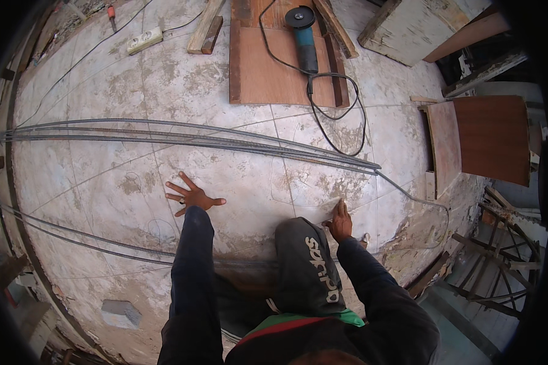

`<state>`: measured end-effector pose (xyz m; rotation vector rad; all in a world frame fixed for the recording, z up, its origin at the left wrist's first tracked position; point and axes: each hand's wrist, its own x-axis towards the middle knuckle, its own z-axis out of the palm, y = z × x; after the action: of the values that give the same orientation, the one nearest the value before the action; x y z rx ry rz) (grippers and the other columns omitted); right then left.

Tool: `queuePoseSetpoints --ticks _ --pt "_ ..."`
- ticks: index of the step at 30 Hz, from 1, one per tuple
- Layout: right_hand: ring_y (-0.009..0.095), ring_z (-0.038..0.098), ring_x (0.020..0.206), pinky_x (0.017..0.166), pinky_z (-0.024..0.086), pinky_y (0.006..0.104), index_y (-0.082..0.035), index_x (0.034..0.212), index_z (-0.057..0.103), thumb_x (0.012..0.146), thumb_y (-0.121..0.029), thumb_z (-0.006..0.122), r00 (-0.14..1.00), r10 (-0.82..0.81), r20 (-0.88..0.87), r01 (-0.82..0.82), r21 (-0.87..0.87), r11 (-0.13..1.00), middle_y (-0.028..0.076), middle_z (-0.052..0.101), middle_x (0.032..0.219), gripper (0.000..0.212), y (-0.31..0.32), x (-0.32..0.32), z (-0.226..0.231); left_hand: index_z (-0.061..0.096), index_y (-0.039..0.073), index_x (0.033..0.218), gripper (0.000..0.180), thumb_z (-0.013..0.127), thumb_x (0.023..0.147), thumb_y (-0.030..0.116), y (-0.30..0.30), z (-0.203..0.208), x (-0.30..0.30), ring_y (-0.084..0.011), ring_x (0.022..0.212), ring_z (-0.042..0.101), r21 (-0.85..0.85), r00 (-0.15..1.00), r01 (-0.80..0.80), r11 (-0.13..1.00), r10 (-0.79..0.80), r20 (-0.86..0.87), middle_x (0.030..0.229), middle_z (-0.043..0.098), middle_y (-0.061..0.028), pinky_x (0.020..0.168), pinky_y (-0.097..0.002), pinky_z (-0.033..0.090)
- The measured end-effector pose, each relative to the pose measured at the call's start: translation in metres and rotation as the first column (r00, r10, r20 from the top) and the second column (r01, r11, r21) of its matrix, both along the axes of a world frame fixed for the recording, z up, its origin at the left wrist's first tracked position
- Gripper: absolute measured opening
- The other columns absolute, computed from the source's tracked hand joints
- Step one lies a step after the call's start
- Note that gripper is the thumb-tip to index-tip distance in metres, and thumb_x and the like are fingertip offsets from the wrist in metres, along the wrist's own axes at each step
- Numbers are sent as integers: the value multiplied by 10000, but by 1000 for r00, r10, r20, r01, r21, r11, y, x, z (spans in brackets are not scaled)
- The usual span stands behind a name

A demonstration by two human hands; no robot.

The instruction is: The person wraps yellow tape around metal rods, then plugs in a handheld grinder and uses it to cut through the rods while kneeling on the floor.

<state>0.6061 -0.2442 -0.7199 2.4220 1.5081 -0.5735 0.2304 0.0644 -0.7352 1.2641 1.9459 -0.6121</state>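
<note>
My left hand (193, 196) rests on the pale, stained floor with its fingers spread wide and nothing in it; a dark ring shows on one finger. Beside my bent knee, my right hand (340, 222) reaches to the floor. Its fingers are stretched out and its thumb stands apart; no held thing shows. Beyond both hands lies a bundle of long steel reinforcing bars (219, 142), apart from them. One bent bar (408, 194) runs on from the bundle's right end. More bars (115, 241) pass under my left forearm and by my legs.
An angle grinder (306, 45) with a looped black cord lies on a brown wooden board (259, 73). A power strip (145, 41) lies far left, a grey block (121, 314) near left. Wooden panels (490, 137) and a wooden frame (499, 261) stand right.
</note>
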Motion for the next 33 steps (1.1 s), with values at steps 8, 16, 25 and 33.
queuePoseSetpoints --ticks 8,16,25,33 --pt "398 352 1361 1063 385 421 118 1417 299 724 -311 801 999 -32 23 34 -103 994 271 226 1533 957 -1 -2 0 -293 227 1469 1659 931 401 565 7 20 6 -552 1359 -252 -34 1000 27 999 -27 0 1464 -371 -286 846 -856 234" --pt "367 678 704 627 541 453 -43 736 710 862 -521 616 995 63 81 -48 -180 982 184 677 726 503 173 0 39 -218 188 1502 1603 899 434 615 15 2 -6 -570 1380 -170 -9 999 39 999 -39 18 1499 -289 -291 877 -838 244" --pt "337 653 834 724 510 419 -38 1025 609 883 -211 661 956 245 -163 -88 636 767 158 665 913 230 451 -42 57 -205 65 1484 1654 861 397 713 163 -42 -51 -597 1380 -105 107 836 -481 870 492 -245 1492 -187 -376 1039 -750 161" --pt "429 568 1117 930 471 472 1 1311 478 846 -269 664 993 119 -8 -87 628 773 297 558 1234 569 566 -2 -10 -265 159 1479 1680 853 366 738 175 -45 -46 -613 1351 -183 -12 861 -431 902 407 -304 1503 -260 -314 1037 -766 89"
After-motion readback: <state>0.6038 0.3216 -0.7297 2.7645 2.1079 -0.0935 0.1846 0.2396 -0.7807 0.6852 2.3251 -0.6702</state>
